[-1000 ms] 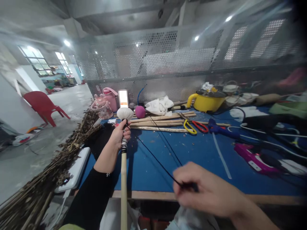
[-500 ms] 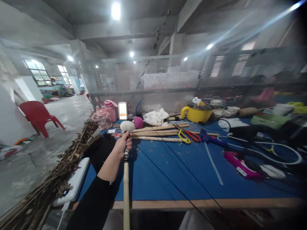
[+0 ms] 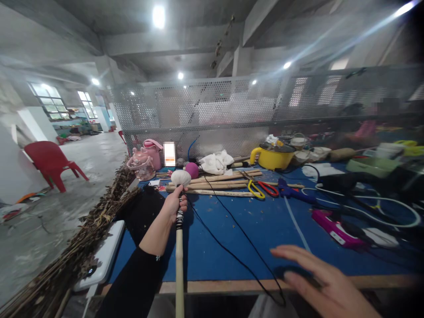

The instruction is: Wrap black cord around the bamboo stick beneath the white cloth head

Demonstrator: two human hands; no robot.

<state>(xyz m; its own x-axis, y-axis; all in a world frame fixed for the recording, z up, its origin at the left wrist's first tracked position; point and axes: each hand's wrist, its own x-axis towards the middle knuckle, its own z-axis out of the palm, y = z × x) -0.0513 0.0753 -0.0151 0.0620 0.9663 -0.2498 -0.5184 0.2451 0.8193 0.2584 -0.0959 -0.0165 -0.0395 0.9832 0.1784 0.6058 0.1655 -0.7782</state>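
My left hand point(image 3: 179, 203) is closed around the neck of a wooden stick with a white, rounded, padded-looking head point(image 3: 180, 178). Black and white wrapping point(image 3: 179, 219) circles the stick just below my fingers. Its pale shaft point(image 3: 179, 260) runs down past the table's front edge. A thin black cord point(image 3: 228, 255) trails from near the wrapping in a loop across the blue table and over the edge by my lap. At the lower right, my right hand point(image 3: 318, 278) hovers, slightly blurred, with thumb and fingers apart. Nothing shows in its grasp.
Behind the stick's head lie a purple ball point(image 3: 191, 169) and several wooden sticks point(image 3: 225, 186). Yellow-handled scissors point(image 3: 256, 190) and a blue tool point(image 3: 291, 191) rest farther right. A yellow pot point(image 3: 275, 158), a magenta power strip point(image 3: 336, 230), dried stalks point(image 3: 82, 221) and a white power bank point(image 3: 107, 254) stand around.
My right hand has come into view at the lower right. The black cord, taut before, now hangs in a slack loop. My left hand and the stick shift slightly right in the picture.
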